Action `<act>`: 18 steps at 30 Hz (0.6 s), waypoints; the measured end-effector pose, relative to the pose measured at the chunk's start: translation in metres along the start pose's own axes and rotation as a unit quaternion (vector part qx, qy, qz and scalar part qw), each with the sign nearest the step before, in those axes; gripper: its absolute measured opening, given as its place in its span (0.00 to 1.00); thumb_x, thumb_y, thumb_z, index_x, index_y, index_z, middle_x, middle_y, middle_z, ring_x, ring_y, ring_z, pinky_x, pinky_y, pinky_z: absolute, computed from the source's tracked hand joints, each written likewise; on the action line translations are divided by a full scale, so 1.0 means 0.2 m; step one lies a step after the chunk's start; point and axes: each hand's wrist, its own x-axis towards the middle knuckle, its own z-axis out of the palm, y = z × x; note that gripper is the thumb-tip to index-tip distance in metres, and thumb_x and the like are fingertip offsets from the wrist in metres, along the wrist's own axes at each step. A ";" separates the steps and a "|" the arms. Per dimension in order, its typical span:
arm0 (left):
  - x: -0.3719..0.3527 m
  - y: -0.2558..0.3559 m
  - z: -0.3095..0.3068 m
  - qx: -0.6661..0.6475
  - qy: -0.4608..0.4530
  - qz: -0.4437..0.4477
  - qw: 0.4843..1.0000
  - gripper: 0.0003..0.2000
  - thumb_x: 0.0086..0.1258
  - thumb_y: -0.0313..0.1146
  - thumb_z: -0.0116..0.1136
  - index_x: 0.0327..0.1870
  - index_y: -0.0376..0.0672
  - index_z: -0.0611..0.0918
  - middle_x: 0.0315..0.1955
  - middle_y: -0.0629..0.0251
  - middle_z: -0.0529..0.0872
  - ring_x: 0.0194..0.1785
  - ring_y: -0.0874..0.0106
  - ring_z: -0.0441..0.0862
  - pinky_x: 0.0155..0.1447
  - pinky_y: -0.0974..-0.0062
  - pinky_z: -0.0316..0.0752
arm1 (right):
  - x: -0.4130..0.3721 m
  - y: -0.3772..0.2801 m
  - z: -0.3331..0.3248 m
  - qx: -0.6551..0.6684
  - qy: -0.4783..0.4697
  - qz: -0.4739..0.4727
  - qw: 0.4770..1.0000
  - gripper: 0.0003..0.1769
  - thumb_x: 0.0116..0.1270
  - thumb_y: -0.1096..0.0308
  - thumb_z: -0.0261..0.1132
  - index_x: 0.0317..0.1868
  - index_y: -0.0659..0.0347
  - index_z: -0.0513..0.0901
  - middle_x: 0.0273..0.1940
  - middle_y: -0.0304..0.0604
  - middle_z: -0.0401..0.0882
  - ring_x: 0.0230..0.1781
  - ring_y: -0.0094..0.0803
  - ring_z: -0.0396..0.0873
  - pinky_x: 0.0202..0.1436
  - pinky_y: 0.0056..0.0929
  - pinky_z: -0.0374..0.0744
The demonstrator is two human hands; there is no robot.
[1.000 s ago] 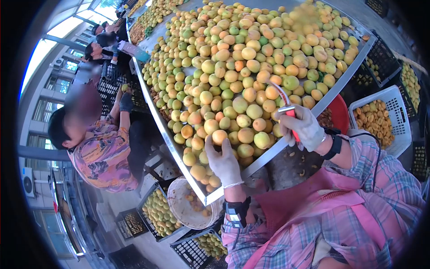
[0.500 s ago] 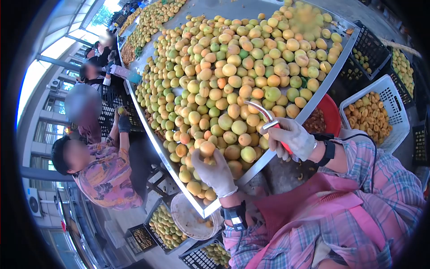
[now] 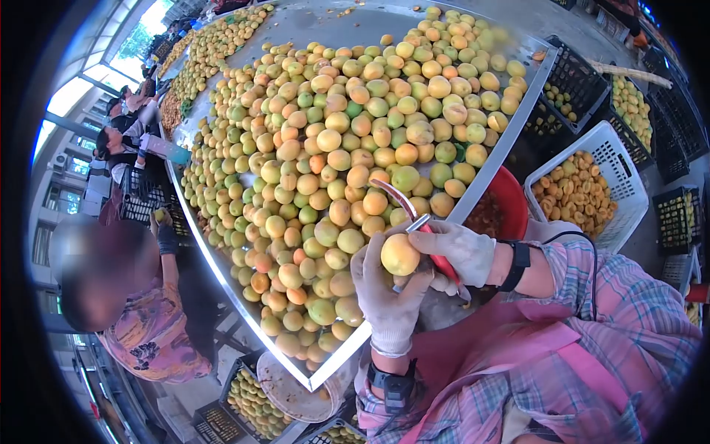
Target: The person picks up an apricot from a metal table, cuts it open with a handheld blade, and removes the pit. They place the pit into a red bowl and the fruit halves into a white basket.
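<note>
My left hand (image 3: pixel 390 296), in a whitish glove, has its fingers wrapped round a yellow apricot (image 3: pixel 400 254) in front of the metal table's near edge. In my gloved right hand (image 3: pixel 460 253) is a red-handled tool with a thin curved metal tip (image 3: pixel 392 194). The tip points up and away over the fruit. Both hands are close together, and my right fingertips are beside the held apricot. A broad heap of yellow, orange and greenish apricots (image 3: pixel 333 140) covers much of the tabletop just beyond my hands.
Right of the table edge (image 3: pixel 514 140) stand a red basin (image 3: pixel 510 211) with brownish bits and a white crate (image 3: pixel 631 189) of halved apricots. Black crates (image 3: pixel 580 81) stand behind. Lower left are a whitish tub (image 3: pixel 285 388) and fruit crates. A co-worker (image 3: pixel 155 333) holds fruit across the table.
My left hand has taken an apricot from the heap and brought it towards me, next to the tool. The view has shifted, and the right hand still grips the tool.
</note>
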 end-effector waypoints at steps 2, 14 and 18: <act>-0.03 -0.02 0.05 -0.283 0.004 -0.107 0.953 0.30 0.58 0.24 0.66 0.64 0.34 0.71 0.53 0.59 0.79 0.55 0.67 0.75 0.61 0.68 0.72 | -0.01 0.00 0.00 0.016 -0.013 -0.002 1.000 0.22 0.72 0.48 0.60 0.49 0.60 0.76 0.24 0.38 0.78 0.13 0.24 0.73 0.11 0.21 0.69; -0.07 -0.03 -0.03 -0.378 0.013 -0.236 0.895 0.29 0.64 0.25 0.56 0.66 0.35 0.62 0.48 0.62 0.75 0.47 0.74 0.76 0.50 0.76 0.76 | -0.06 -0.01 0.10 -0.226 0.039 -0.062 0.971 0.23 0.79 0.58 0.49 0.69 0.58 0.67 0.26 0.36 0.75 0.17 0.20 0.72 0.20 0.17 0.70; -0.09 -0.03 -0.11 -0.582 -0.007 -0.300 0.756 0.30 0.64 0.25 0.56 0.68 0.35 0.63 0.46 0.66 0.75 0.46 0.76 0.76 0.49 0.78 0.75 | -0.07 0.05 0.13 -0.310 0.027 -0.128 0.942 0.22 0.77 0.64 0.51 0.68 0.59 0.66 0.24 0.37 0.72 0.19 0.23 0.74 0.21 0.23 0.71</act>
